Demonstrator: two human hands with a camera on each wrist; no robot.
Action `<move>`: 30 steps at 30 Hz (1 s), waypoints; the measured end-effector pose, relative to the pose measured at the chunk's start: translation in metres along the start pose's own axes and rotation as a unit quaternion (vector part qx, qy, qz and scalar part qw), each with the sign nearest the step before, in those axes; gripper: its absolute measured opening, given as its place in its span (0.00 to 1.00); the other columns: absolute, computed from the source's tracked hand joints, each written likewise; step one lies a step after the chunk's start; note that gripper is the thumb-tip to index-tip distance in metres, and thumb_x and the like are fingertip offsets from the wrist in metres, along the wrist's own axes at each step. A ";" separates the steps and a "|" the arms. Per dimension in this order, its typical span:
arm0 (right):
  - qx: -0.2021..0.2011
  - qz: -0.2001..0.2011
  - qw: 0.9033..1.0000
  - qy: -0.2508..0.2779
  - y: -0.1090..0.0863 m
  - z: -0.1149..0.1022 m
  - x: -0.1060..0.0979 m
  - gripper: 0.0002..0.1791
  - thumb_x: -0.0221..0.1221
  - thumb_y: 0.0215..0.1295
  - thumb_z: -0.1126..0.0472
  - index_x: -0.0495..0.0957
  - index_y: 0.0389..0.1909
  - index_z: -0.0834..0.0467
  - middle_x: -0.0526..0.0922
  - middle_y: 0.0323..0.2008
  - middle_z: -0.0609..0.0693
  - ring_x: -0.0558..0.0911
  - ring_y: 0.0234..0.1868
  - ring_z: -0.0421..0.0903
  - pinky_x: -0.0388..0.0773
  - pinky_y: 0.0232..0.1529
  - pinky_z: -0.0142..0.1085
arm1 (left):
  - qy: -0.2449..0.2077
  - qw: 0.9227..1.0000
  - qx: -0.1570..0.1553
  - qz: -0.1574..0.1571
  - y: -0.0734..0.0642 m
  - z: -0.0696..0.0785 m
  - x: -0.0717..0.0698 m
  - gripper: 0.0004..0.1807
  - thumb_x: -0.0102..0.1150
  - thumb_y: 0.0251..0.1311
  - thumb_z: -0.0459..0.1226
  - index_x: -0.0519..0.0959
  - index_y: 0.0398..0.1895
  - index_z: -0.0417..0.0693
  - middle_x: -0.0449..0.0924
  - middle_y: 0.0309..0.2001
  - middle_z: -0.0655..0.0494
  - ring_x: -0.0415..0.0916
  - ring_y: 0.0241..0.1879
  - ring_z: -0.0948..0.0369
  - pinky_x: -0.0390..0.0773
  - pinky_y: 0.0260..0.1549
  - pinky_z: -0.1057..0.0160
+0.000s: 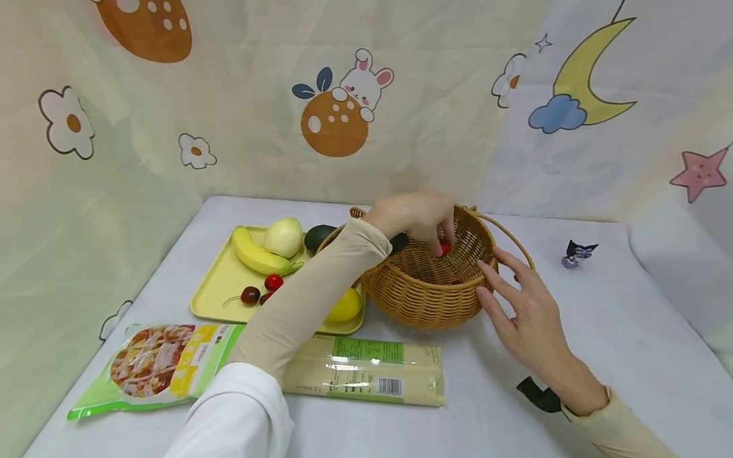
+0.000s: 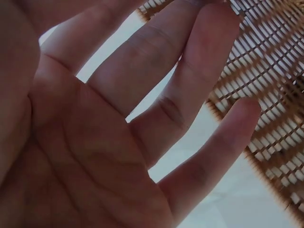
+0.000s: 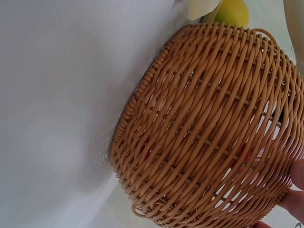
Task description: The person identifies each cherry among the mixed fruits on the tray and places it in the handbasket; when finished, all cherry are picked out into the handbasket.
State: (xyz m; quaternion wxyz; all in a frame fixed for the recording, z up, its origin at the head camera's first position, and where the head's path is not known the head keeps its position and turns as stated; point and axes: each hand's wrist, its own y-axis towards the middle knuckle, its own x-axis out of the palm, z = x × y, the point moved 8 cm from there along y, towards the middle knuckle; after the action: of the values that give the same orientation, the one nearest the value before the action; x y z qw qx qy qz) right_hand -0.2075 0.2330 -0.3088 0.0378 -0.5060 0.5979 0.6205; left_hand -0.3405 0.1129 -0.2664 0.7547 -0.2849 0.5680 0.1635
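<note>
My left hand (image 1: 417, 216) reaches over the near rim into the brown wicker basket (image 1: 427, 305), fingers pointing down. At its fingertips it pinches a small red fruit, apparently a cherry (image 1: 444, 248). The left wrist view shows the palm and spread fingers close up beside the basket's weave (image 2: 280, 118), with the fruit out of sight there. On the right, my right hand (image 1: 530, 315) touches the basket's rim with fairly straight fingers. Through the basket wall in the right wrist view, red spots show, and those fingertips (image 3: 297, 175) lie at the rim.
Left of the basket, a yellow tray (image 1: 212, 298) bears a banana (image 1: 259, 255), a pale round fruit (image 1: 284, 237), a dark green fruit (image 1: 319, 238), a lemon (image 1: 345, 306) and several cherries (image 1: 250, 296). In front lie a green food bag (image 1: 155, 366) and a noodle pack (image 1: 367, 370). A small figurine (image 1: 576, 254) stands right.
</note>
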 end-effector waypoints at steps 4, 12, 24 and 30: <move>-0.003 0.003 1.000 0.000 0.000 -0.001 0.000 0.26 0.68 0.62 0.66 0.82 0.63 0.57 0.74 0.70 0.61 0.75 0.67 0.61 0.74 0.54 0.54 | -0.013 1.000 -0.008 -0.001 0.006 -0.005 0.009 0.15 0.73 0.61 0.44 0.89 0.52 0.60 0.87 0.54 0.63 0.82 0.49 0.64 0.81 0.47 0.65; -0.005 0.007 1.000 0.000 0.000 -0.001 0.000 0.27 0.68 0.61 0.66 0.82 0.63 0.56 0.75 0.70 0.61 0.76 0.67 0.60 0.74 0.55 0.51 | -0.048 0.999 -0.018 -0.013 0.010 -0.010 0.021 0.19 0.73 0.60 0.41 0.87 0.56 0.58 0.86 0.57 0.61 0.82 0.53 0.63 0.82 0.51 0.65; -0.004 0.008 1.000 0.000 0.000 0.000 -0.001 0.26 0.68 0.62 0.65 0.81 0.63 0.57 0.74 0.70 0.61 0.76 0.67 0.60 0.74 0.56 0.50 | -0.056 0.998 -0.011 -0.009 0.012 -0.008 0.021 0.20 0.74 0.60 0.41 0.87 0.57 0.57 0.86 0.58 0.60 0.83 0.54 0.63 0.82 0.52 0.66; -0.006 0.009 1.000 0.000 -0.001 -0.001 -0.001 0.25 0.67 0.63 0.65 0.82 0.63 0.57 0.75 0.69 0.61 0.76 0.66 0.60 0.74 0.56 0.49 | -0.077 0.997 -0.019 -0.012 0.014 -0.009 0.023 0.21 0.73 0.60 0.41 0.86 0.58 0.56 0.87 0.56 0.59 0.84 0.53 0.62 0.83 0.51 0.65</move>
State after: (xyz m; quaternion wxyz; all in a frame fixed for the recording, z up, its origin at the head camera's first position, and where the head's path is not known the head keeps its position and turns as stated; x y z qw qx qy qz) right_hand -0.2058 0.2336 -0.3085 0.0294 -0.5006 0.5989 0.6244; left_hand -0.3480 0.1164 -0.2930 0.7927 -0.2925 0.5013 0.1864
